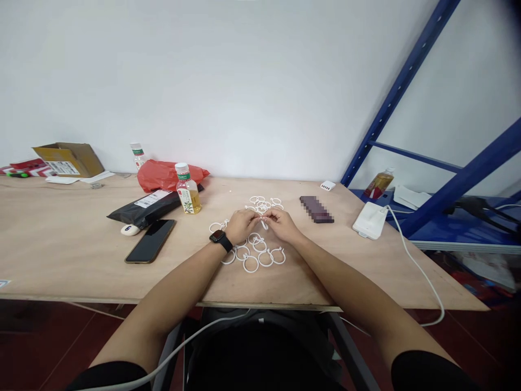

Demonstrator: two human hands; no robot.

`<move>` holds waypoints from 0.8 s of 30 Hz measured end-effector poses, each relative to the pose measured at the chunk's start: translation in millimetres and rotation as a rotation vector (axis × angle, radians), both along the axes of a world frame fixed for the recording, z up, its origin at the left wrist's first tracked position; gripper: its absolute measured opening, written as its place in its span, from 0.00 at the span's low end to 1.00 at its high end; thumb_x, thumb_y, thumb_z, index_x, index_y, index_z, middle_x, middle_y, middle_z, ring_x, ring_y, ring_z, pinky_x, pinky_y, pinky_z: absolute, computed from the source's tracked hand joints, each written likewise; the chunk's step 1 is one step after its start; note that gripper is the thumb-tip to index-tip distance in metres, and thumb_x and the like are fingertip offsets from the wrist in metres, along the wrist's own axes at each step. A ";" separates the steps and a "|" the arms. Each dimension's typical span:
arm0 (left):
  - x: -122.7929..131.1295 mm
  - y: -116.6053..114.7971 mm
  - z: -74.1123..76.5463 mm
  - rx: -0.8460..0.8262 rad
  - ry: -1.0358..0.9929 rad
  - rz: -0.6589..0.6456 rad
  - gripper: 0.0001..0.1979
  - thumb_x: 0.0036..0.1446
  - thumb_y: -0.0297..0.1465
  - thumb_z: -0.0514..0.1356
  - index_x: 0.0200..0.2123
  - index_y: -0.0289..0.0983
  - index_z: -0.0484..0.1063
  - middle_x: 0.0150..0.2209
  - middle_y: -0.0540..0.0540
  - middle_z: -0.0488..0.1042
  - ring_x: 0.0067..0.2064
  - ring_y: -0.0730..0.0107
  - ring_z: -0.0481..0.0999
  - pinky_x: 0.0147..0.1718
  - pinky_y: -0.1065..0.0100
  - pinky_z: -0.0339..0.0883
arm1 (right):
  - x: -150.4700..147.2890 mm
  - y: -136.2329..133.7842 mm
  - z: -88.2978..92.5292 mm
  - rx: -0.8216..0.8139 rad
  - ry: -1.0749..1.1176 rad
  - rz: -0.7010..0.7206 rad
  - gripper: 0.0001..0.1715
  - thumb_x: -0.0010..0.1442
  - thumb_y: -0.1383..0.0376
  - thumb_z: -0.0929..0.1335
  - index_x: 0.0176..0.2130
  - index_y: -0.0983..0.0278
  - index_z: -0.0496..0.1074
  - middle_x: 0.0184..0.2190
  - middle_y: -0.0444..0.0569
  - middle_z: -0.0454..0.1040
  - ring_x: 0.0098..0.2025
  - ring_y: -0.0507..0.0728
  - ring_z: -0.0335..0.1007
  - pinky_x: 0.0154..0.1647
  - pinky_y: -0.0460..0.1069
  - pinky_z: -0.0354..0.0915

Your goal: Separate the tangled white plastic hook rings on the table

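Observation:
My left hand (241, 225), with a dark watch (218, 237) on its wrist, and my right hand (280, 225) meet fingertip to fingertip over the table. Between them they pinch a white plastic ring (265, 224), seen almost edge-on; its fine detail is too small to make out. Several more white rings with small clips lie about the hands. One loose group (251, 264) is nearer to me, and another cluster (262, 205) sits just beyond my fingers. A few rings (215, 228) are partly hidden by my left hand.
Left on the wooden table (81, 244) lie a phone (150, 241), a black parcel (148, 209), a drink bottle (188, 190), a red bag (163, 172) and a cardboard box (69, 160). To the right are a blurred dark object (316, 209), a white power bank (369, 220) with cable, and blue shelving (401, 87).

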State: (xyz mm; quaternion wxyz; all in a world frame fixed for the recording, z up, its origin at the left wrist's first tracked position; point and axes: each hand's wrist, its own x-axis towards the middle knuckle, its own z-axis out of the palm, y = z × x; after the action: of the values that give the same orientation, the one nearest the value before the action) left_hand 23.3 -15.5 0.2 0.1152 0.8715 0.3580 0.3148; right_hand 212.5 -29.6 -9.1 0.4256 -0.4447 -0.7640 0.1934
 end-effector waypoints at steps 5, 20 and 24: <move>-0.8 1.9 0.4 0.002 0.008 0.032 0.14 0.65 0.38 0.52 0.36 0.37 0.75 0.35 0.45 0.78 0.39 0.65 0.74 0.44 0.63 0.63 | -2.5 -2.4 3.1 0.009 0.011 -0.012 0.09 0.62 0.62 0.65 0.37 0.62 0.74 0.33 0.47 0.73 0.35 0.54 0.68 0.38 0.48 0.64; -20.9 13.6 5.5 -0.028 0.043 0.182 0.13 0.61 0.35 0.54 0.40 0.39 0.77 0.42 0.45 0.78 0.45 0.62 0.74 0.49 0.61 0.63 | 8.9 2.4 -1.0 0.157 -0.395 -0.090 0.08 0.63 0.63 0.66 0.40 0.60 0.75 0.40 0.48 0.74 0.43 0.56 0.69 0.44 0.49 0.62; -28.5 14.7 8.6 -0.070 0.203 0.252 0.13 0.55 0.31 0.55 0.39 0.40 0.78 0.44 0.44 0.78 0.47 0.57 0.73 0.50 0.56 0.60 | 12.2 1.8 -3.9 0.059 -0.446 -0.058 0.07 0.62 0.64 0.67 0.38 0.59 0.76 0.35 0.47 0.76 0.38 0.55 0.70 0.39 0.48 0.61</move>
State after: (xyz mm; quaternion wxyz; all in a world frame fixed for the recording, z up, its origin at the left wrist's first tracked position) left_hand -5.2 -0.8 8.8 0.0682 0.8425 0.4849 0.2244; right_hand 224.7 -27.8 -13.0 0.2641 -0.4857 -0.8314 0.0555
